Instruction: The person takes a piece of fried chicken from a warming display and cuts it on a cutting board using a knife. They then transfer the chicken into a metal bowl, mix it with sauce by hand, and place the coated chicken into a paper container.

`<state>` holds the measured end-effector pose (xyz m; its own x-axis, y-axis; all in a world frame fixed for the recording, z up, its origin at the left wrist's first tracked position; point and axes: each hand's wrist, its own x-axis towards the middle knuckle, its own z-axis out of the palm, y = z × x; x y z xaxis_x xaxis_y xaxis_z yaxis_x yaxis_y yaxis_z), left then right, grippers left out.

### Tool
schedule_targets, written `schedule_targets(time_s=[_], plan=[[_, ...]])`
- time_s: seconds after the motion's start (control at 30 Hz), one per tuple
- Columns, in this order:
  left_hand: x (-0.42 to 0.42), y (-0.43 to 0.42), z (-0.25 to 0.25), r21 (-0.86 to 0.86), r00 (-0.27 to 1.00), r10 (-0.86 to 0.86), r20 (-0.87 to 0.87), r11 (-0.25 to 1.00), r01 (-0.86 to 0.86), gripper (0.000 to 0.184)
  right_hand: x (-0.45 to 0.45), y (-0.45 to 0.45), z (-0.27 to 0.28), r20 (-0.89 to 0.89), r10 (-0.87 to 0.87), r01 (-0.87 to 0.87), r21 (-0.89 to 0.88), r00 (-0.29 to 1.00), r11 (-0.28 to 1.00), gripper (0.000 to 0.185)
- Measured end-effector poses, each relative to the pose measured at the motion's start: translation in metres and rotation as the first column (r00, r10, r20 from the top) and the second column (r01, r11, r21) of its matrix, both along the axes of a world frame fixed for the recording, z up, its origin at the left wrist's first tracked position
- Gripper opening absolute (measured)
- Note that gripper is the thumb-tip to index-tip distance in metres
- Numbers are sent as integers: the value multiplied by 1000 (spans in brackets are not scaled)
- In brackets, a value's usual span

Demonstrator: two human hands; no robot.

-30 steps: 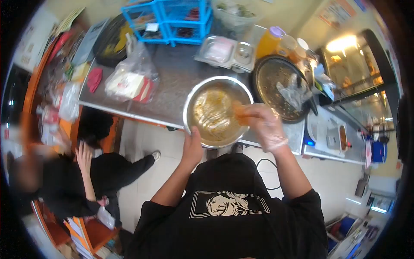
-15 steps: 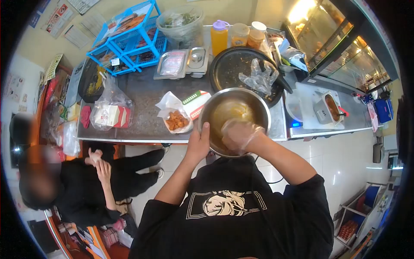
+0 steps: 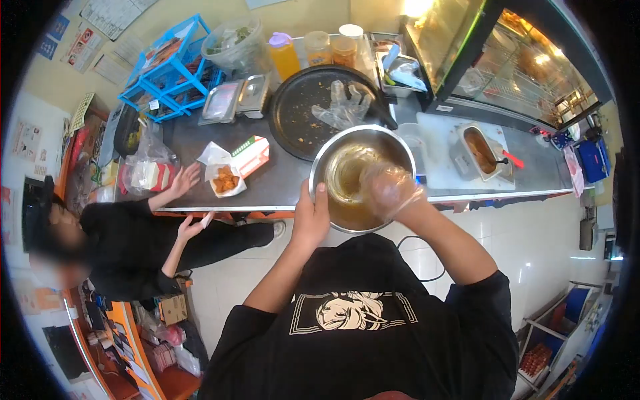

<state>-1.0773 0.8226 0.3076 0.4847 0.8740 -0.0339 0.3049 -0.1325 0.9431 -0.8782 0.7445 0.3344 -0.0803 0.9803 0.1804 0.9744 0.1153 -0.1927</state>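
Observation:
A steel mixing bowl (image 3: 342,217) with a yellowish-brown coating inside is tilted toward me at the counter's front edge. My left hand (image 3: 312,217) grips its left rim, thumb on the near side and the other fingers hidden behind the wall. In a clear plastic glove, my right hand (image 3: 393,190) is over the bowl's right side, its fingers smeared by motion; whether it holds anything is not visible. Left of the bowl, an open paper box (image 3: 227,181) holds fried pieces. Behind the bowl lies a round black pan (image 3: 297,110) with a crumpled clear plastic glove (image 3: 343,105) on it.
At left, a co-worker's hand (image 3: 185,180) reaches over the counter near a bagged red-and-white box (image 3: 150,175). Blue baskets (image 3: 177,67), lidded steel containers (image 3: 253,97) and a yellow bottle (image 3: 285,57) stand behind. At right are a sauce pan (image 3: 481,152) on a white board and a glass display case (image 3: 520,67).
My right hand has moved from deep in the bowl toward its right side. The co-worker's hands have parted, one now over the counter. My view has turned right.

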Motion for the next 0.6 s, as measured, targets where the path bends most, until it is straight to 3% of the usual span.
schedule_targets(time_s=[0.1, 0.2, 0.23, 0.33, 0.43, 0.53, 0.57, 0.6], plan=[[27, -29, 14, 59, 1000, -18, -1, 998, 18, 49, 38, -9, 0, 63, 24, -41, 290, 998, 956, 18], [45, -47, 18, 44, 999, 8, -49, 999, -6, 47, 34, -20, -24, 371, -251, 234, 89, 894, 968, 22], [49, -51, 18, 56, 999, 19, -50, 998, -16, 46, 22, -31, -18, 209, -324, 333, -7, 922, 943, 19], [62, -61, 14, 80, 996, 44, -71, 996, -38, 43, 17, -34, -59, -80, -66, 41, -288, 995, 957, 20], [68, -66, 7, 72, 989, 62, -137, 996, -53, 43, 2, -28, -48, -333, -71, -86, -434, 940, 897, 20], [65, -60, -5, 35, 985, 98, -143, 995, -94, 45, 33, -13, -59, -179, 474, -506, -268, 862, 820, 26], [64, -54, -15, 34, 988, 123, -93, 992, -120, 46, 47, -14, -59, -335, 532, -566, -4, 778, 825, 25], [64, -47, -18, 34, 988, 149, -40, 988, -147, 47, 51, -16, -60, -854, 193, -453, -55, 484, 890, 24]])
